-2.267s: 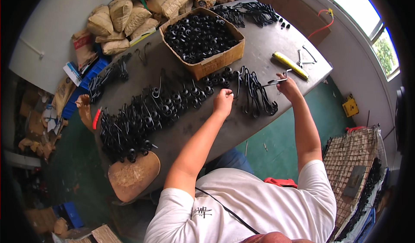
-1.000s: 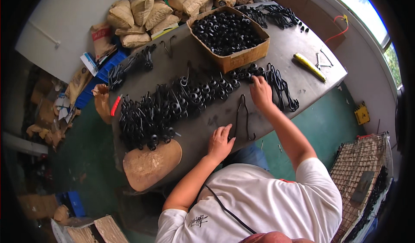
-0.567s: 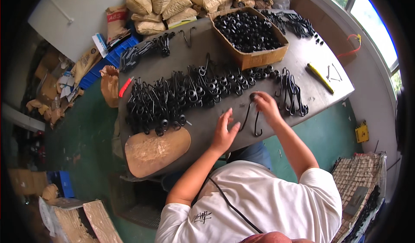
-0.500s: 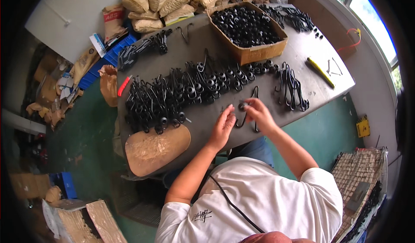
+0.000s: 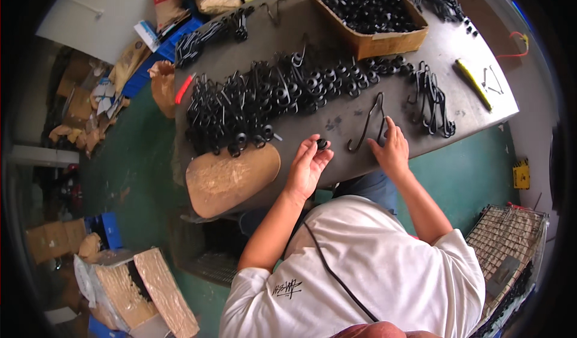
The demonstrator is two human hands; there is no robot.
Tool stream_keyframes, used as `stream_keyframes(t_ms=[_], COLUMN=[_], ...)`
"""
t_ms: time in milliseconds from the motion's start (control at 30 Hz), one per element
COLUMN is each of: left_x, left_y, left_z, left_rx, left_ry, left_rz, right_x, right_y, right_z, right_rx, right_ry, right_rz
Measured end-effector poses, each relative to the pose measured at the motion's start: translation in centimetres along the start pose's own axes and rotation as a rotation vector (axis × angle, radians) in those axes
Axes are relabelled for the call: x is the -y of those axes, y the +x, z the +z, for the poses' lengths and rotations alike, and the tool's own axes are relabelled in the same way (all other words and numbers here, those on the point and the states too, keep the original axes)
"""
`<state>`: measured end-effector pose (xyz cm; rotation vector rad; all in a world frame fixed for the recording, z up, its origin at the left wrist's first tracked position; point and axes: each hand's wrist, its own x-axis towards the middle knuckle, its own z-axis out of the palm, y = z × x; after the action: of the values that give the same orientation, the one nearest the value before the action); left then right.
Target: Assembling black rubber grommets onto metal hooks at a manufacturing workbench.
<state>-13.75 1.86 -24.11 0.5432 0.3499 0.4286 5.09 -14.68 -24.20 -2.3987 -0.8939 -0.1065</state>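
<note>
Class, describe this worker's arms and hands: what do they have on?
The left hand and right hand are ungloved, the forearms uncovered. The white shirt has short sleeves and a dark printed mark near the left one; a thin black cord lies across it.

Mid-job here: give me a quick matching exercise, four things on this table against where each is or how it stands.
1. Small round black piece
2. V-shaped black wire
3. Open cardboard box
4. Yellow bar

A. Toward the right end of the table
B. Full of black parts
C. Next to the right hand
D. In the left hand's fingers

Pairs: 1-D, 2-C, 3-B, 4-A
</note>
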Motion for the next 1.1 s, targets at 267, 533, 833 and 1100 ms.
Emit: stream_keyframes(t_ms=[267, 533, 833, 1100], left_x=[0.3, 0.0, -0.1, 0.3], left_y=[-0.6, -1.0, -1.5, -1.5], left_z=[0.5, 2.1, 3.1, 3.3], left_rx=[-0.104, -0.117, -0.082, 0.0], left_ry=[-0.127, -0.103, -0.011, 0.477], left_rz=[-0.144, -0.203, -0.23, -0.08], right_x=[0.3, 3.7, 4.4, 4.1], right_y=[-1.0, -1.2, -0.9, -1.7], right_z=[-0.4, -1.4, -1.7, -0.8], right_rx=[0.195, 0.46, 0.542, 0.48], right_ry=[0.751, 1.031, 1.011, 1.103], right_rz=[0.278, 0.375, 0.411, 0.383])
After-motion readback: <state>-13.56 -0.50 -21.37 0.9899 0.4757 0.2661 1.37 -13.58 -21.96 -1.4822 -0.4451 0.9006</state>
